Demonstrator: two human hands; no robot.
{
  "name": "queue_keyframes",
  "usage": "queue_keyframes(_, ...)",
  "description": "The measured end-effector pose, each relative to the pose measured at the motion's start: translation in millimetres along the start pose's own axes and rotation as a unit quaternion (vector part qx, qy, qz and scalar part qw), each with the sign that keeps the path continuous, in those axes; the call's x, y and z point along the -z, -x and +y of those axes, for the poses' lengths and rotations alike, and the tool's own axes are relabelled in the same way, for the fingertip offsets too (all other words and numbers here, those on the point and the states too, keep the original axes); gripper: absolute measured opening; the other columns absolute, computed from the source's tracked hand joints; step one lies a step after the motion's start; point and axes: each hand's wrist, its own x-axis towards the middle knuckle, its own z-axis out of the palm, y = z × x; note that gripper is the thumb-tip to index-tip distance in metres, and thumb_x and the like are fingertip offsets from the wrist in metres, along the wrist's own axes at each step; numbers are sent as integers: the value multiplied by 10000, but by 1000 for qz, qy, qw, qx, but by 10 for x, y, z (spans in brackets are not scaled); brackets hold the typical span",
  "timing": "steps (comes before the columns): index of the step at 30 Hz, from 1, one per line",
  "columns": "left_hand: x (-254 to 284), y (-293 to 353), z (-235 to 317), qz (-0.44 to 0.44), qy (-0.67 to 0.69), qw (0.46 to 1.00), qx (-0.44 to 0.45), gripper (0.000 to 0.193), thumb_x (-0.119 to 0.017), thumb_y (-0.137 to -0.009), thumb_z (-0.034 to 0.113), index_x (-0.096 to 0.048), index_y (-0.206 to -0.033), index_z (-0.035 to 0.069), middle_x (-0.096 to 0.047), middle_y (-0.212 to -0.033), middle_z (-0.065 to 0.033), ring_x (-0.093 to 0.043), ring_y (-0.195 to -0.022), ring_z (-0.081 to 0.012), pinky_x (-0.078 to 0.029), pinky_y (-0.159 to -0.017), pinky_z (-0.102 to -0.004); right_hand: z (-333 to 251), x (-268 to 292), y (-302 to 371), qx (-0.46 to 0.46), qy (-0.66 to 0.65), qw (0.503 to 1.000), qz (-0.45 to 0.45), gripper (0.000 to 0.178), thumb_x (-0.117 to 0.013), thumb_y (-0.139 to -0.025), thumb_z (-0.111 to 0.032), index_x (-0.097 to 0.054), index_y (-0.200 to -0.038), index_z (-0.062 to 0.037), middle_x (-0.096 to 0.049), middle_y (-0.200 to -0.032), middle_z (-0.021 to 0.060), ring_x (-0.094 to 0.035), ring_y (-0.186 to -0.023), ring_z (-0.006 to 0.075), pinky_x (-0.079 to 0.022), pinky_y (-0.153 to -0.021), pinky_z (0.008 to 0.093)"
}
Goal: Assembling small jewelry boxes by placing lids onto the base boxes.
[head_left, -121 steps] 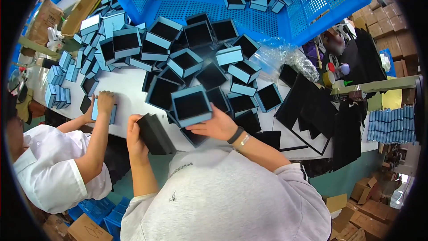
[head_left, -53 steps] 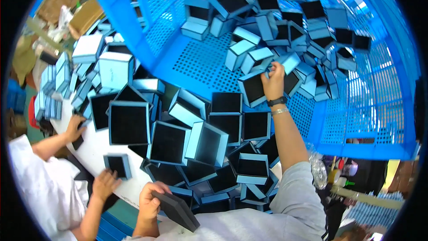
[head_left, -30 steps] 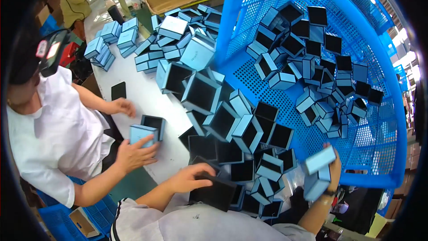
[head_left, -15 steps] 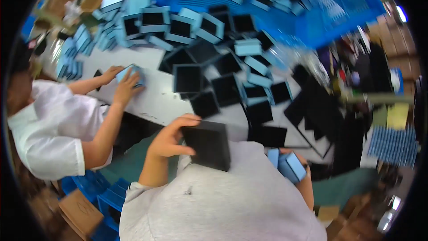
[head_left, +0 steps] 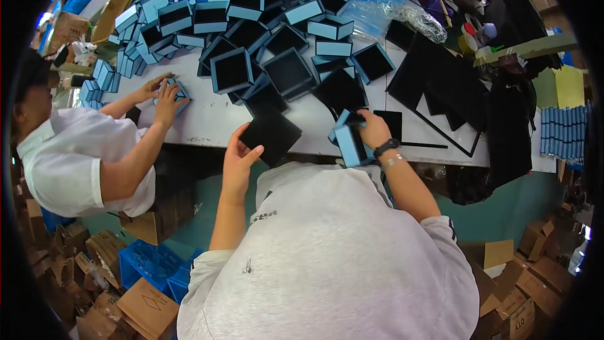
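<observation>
Left hand (head_left: 239, 157) pinches black square pads (head_left: 275, 136) at their left; right hand (head_left: 375, 131) wraps light-blue boxes (head_left: 348, 145), best held without crushing.

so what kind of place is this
Probably a factory or packing workshop: many open blue boxes piled on a white worktable, a co-worker at the same table, and cardboard cartons below.

Dark lettering (head_left: 263, 216) on grey shirt (head_left: 340, 258), print (head_left: 518, 323) on brown carton (head_left: 527, 312)
</observation>
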Motion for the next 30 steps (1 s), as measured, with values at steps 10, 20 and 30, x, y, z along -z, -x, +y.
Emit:
queue_keyframes(10, -412, 128, -228, -98, 102, 990, 19, 622, -610, -805, -17, -358, -1366, 77, -529, -998, -44, -504, -816, -95, -453, -774, -252, -623, 248, 264, 48, 49, 997, 39, 485, -640, -765, -59, -471, -1219, -52, -471, -1231, 169, -599, -922, 357, -518, -748, 387)
queue_keyframes(20, -733, -238, -223, -220, -149, 964, 30, 675, -700, -747, 58, -399, -1348, 124, -551, -1127, -58, -502, -782, -96, -443, -744, -239, -482, 352, 249, 76, -318, 939, -105, 369, -639, -815, -87, -549, -1166, -17, -572, -1096, 136, -592, -950, 201, -481, -812, 280)
queue_keyframes(30, -775, -450, -156, -297, -70, 950, 68, 737, -642, -739, -69, -333, -1380, 123, -554, -1158, -104, -561, -1020, -173, -440, -898, -281, -359, 238, 155, 21, -432, 888, -156, 532, -670, -806, -63, -423, -1272, 8, -531, -1180, 125, -558, -1028, 174, -459, -895, 279)
